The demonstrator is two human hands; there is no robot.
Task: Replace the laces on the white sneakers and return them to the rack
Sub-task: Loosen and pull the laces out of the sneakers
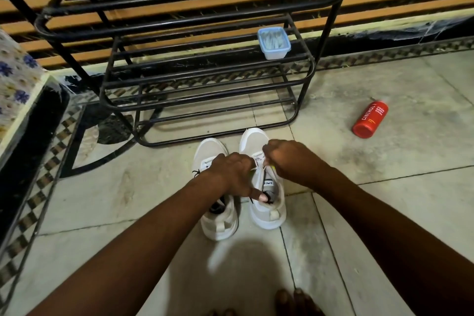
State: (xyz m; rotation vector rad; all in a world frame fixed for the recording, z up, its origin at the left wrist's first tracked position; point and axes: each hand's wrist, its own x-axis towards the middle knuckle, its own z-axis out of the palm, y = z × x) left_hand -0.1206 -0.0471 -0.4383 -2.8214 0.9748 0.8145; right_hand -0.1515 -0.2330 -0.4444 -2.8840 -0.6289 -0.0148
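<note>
You're lacing a white sneaker (268, 210) at frame centre.
Your left hand (232, 174) and right hand (289, 161) both pinch its white lace (257, 161), below the black rack (205, 72).

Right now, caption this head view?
Left hand steadies a white fabric sneaker; right hand pinches its lace before a black metal rack.

On floor (384, 187), just in front of rack (302, 100): L sneaker (218, 223) beside R sneaker (252, 140), toes twd rack. On mid shelf, R end: container (274, 43). Lying on floor R of rack: bottle (370, 119). Over R sneaker, pinching laces (257, 159): L hand (232, 174), R hand (289, 161).
</note>
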